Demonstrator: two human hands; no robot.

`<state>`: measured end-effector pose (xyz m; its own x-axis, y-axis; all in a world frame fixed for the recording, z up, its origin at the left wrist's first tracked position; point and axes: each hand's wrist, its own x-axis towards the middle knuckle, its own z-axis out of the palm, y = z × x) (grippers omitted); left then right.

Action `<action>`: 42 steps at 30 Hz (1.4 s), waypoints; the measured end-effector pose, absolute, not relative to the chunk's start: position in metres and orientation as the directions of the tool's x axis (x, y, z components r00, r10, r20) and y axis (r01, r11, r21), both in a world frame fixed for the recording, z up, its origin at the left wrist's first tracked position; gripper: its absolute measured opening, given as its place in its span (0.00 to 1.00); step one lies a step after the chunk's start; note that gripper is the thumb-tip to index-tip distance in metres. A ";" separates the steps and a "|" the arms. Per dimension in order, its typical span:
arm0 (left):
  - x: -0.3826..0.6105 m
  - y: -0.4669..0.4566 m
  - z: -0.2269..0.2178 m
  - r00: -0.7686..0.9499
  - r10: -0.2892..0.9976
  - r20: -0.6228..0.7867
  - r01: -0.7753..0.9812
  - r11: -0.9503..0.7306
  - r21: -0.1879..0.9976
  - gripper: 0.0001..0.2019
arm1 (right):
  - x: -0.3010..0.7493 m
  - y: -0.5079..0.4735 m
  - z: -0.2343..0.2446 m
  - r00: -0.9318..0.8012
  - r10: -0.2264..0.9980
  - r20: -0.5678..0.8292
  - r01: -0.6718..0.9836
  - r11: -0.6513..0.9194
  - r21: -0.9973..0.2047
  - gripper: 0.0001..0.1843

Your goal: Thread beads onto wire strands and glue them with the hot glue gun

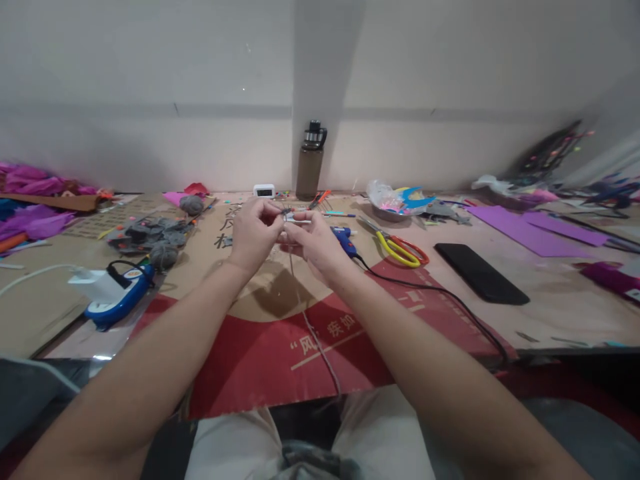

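Observation:
My left hand (257,230) and my right hand (315,241) meet above the cardboard, with fingertips pinched close together. Between them show a thin white stick-like piece (296,221) and a small dark grey bit (287,211), partly hidden by the fingers. A strand of grey yarn (316,340) hangs from the fingertips, runs over the red print and drops past the front edge. Just beyond my right hand lies a blue glue gun (343,240); yellow-and-red-handled scissors (397,250) rest to its right.
Grey yarn balls (163,254) and a blue power strip (120,300) lie left. A brown bottle (310,167) stands by the wall. At right are a plastic bowl (393,212), a black phone (480,273) and purple sheets (525,230). The glue gun's black cord (440,288) crosses the cardboard.

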<state>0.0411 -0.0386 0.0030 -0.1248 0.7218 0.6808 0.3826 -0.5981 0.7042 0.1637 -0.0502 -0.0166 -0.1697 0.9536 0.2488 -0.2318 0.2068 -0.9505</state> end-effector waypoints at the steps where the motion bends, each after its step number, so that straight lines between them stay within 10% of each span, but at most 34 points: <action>1: 0.043 -0.040 0.003 -0.132 0.742 0.658 0.364 -0.581 0.728 0.05 | 0.162 -0.051 -0.016 -0.173 0.956 0.238 -0.254 0.190 -0.948 0.18; 15: 0.059 -0.044 0.000 0.027 0.950 0.312 -0.192 -0.301 0.934 0.07 | 0.184 -0.042 -0.016 0.055 0.825 0.562 0.202 0.542 -0.816 0.04; 42: 0.059 -0.046 0.002 0.026 0.957 0.290 -0.134 -0.284 0.949 0.04 | 0.186 -0.047 -0.016 0.010 0.763 0.646 0.453 0.572 -0.683 0.08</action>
